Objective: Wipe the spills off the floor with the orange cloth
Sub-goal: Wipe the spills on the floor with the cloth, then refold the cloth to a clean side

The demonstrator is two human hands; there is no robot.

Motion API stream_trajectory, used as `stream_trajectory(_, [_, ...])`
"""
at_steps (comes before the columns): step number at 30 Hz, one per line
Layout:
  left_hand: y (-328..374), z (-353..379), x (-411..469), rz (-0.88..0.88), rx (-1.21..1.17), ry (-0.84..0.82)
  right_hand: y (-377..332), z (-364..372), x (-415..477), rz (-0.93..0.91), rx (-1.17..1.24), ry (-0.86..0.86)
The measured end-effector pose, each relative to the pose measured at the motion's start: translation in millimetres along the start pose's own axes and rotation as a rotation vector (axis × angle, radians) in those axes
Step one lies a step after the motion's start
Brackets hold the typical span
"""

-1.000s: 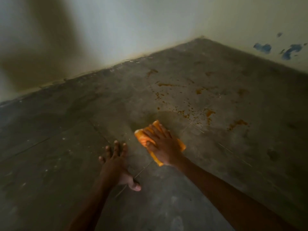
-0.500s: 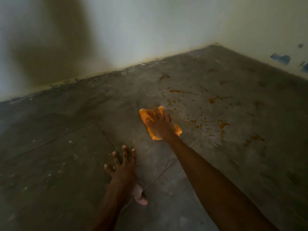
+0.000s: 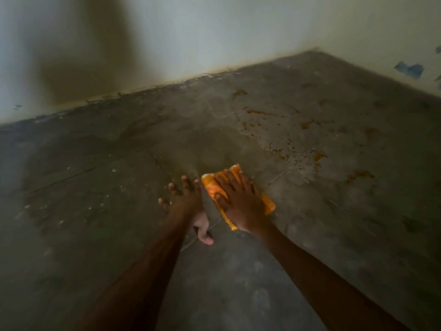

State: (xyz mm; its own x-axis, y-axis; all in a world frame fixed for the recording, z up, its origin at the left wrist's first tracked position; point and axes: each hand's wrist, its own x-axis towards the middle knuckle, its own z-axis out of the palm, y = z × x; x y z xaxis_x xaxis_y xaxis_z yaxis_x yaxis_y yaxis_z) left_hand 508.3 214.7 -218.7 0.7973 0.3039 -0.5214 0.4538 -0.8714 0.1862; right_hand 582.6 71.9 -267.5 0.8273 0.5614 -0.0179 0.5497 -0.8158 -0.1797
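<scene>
The folded orange cloth (image 3: 211, 185) lies flat on the dark grey floor (image 3: 95, 211). My right hand (image 3: 238, 201) presses down on it, fingers spread over its top. My left hand (image 3: 188, 206) rests flat on the floor just left of the cloth, fingers apart, holding nothing. Orange-brown spills (image 3: 317, 156) are spattered over the floor beyond and to the right of the cloth, with a streak (image 3: 256, 112) farther back and a blotch (image 3: 359, 175) at the right. A damp smeared patch (image 3: 214, 149) spreads just beyond the cloth.
Pale walls (image 3: 214, 32) meet in a corner (image 3: 317, 50) at the far right. Blue marks (image 3: 409, 69) dot the right wall. Thin tile joints (image 3: 284, 174) cross the floor. White specks (image 3: 90, 207) lie scattered on the left.
My right hand has drawn the cloth back toward me, close beside my left hand, after pushing it forward into the spills. A damp smear now shows where it passed.
</scene>
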Motion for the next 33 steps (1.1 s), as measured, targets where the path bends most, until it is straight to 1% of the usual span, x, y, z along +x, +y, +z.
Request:
stream_trajectory(1, [1.2,-2.3,-0.5,-0.003,0.0,0.0,3.1,1.0,-16.8,-0.023,0.004,-0.012])
stream_trajectory(2, [1.6,-2.7,-4.6,-0.002,-0.001,-0.002,6.9,-1.4,-35.0,0.005,0.014,-0.02])
stream_trajectory(4, [-0.2,-0.7,-8.8,0.002,-0.02,0.024,7.9,-6.2,-65.5,0.129,0.04,-0.008])
stream_trajectory(5, [-1.2,5.5,-15.8,0.009,-0.038,0.067,4.1,-4.4,-87.5,0.155,0.048,0.015])
stream_trajectory(7, [-0.5,26.2,-36.9,0.033,-0.144,0.221,-2.8,-0.1,-128.8,0.068,0.067,-0.014])
stream_trajectory(8, [1.3,41.1,-49.6,0.046,-0.23,0.339,-2.9,-1.9,-144.8,0.024,0.118,-0.046])
stream_trajectory(9, [4.0,57.6,-62.2,0.046,-0.316,0.438,-0.9,-6.6,-157.8,0.024,0.201,-0.054])
stream_trajectory(10, [8.1,70.1,-78.3,0.024,-0.396,0.482,0.3,-14.9,-169.5,0.105,0.313,-0.007])
stream_trajectory(11, [14.8,78.2,-91.0,-0.013,-0.469,0.484,4.3,-20.6,-175.2,0.225,0.42,0.083])
stream_trajectory(12, [21.9,83.2,-99.1,-0.057,-0.525,0.445,8.0,-26.5,-178.6,0.364,0.49,0.158])
stream_trajectory(13, [29.9,85.1,-103.1,-0.092,-0.561,0.394,9.9,-32.6,-178.5,0.49,0.526,0.168])
stream_trajectory(14, [37.3,84.5,-101.6,-0.118,-0.601,0.34,12.2,-36.5,-174.6,0.589,0.539,0.102])
stream_trajectory(16, [49.5,85.8,-91.8,-0.128,-0.748,0.292,14.6,-45.1,-169.4,0.677,0.579,-0.045])
stream_trajectory(18, [60.4,86.9,-84.7,-0.073,-0.916,0.302,16.8,-56.0,-167.2,0.669,0.679,-0.128])
stream_trajectory(20, [65.6,77.0,-98.9,-0.057,-1.136,0.305,22.6,-62.4,-171.0,0.659,0.949,-0.142])
stream_trajectory(21, [65.9,68.7,-107.9,-0.059,-1.268,0.262,26.2,-63.0,-173.3,0.663,1.119,-0.122])
stream_trajectory(22, [64.3,63.1,-115.7,-0.06,-1.389,0.158,26.6,-70.2,-180.8,0.659,1.274,-0.108])
stream_trajectory(23, [60.1,58.9,-122.5,-0.049,-1.489,0.064,26.0,-76.0,-187.7,0.629,1.417,-0.132])
stream_trajectory(24, [54.5,54.2,-130.2,-0.022,-1.544,0.004,24.5,-82.7,-195.4,0.607,1.51,-0.189])
stream_trajectory(26, [43.6,39.8,-150.5,0.009,-1.579,-0.016,15.4,-101.7,-210.8,0.599,1.643,-0.332])
stream_trajectory(27, [38.6,29.3,-165.0,0.001,-1.589,-0.043,9.9,-111.3,-219.5,0.61,1.722,-0.369])
stream_trajectory(28, [34.0,20.7,-179.8,0.0,-1.606,-0.095,3.7,-120.7,-228.8,0.636,1.795,-0.369])
stream_trajectory(30, [30.4,1.5,-213.5,0.021,-1.615,-0.218,-13.8,-144.4,-247.7,0.702,1.901,-0.294])
stream_trajectory(31, [32.7,-10.3,-231.1,0.028,-1.586,-0.245,-21.7,-157.0,-255.4,0.724,1.922,-0.248])
stream_trajectory(33, [43.8,-34.7,-276.2,0.028,-1.422,-0.194,-34.7,-195.9,-279.4,0.769,1.905,-0.17])
